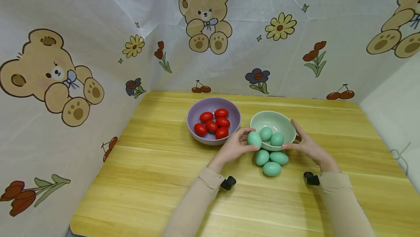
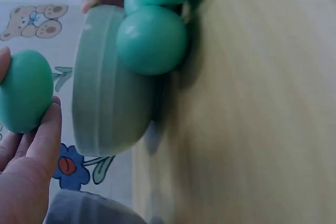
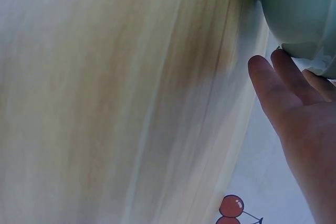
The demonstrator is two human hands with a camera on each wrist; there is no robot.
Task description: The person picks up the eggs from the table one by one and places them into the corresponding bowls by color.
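My left hand (image 1: 234, 146) pinches a green egg (image 1: 254, 140) between thumb and fingers, at the left rim of a light green bowl (image 1: 273, 117). In the left wrist view, that egg (image 2: 25, 92) is level with the bowl's opening. Two green eggs (image 1: 277, 139) lie inside the bowl. My right hand (image 1: 308, 146) holds the bowl's right side, with the thumb at the front rim and the index finger farther back. From the right wrist, its fingers (image 3: 286, 90) show against the bowl's outer wall. Three more green eggs (image 1: 272, 169) sit on the table before the bowl.
A purple bowl (image 1: 214, 103) with several red eggs (image 1: 211, 126) stands just left of the green bowl, close to my left hand. The wooden table (image 1: 151, 178) meets a bear-printed cloth (image 1: 210, 69) along its back edge. Each wrist wears a black camera mount (image 1: 228, 183).
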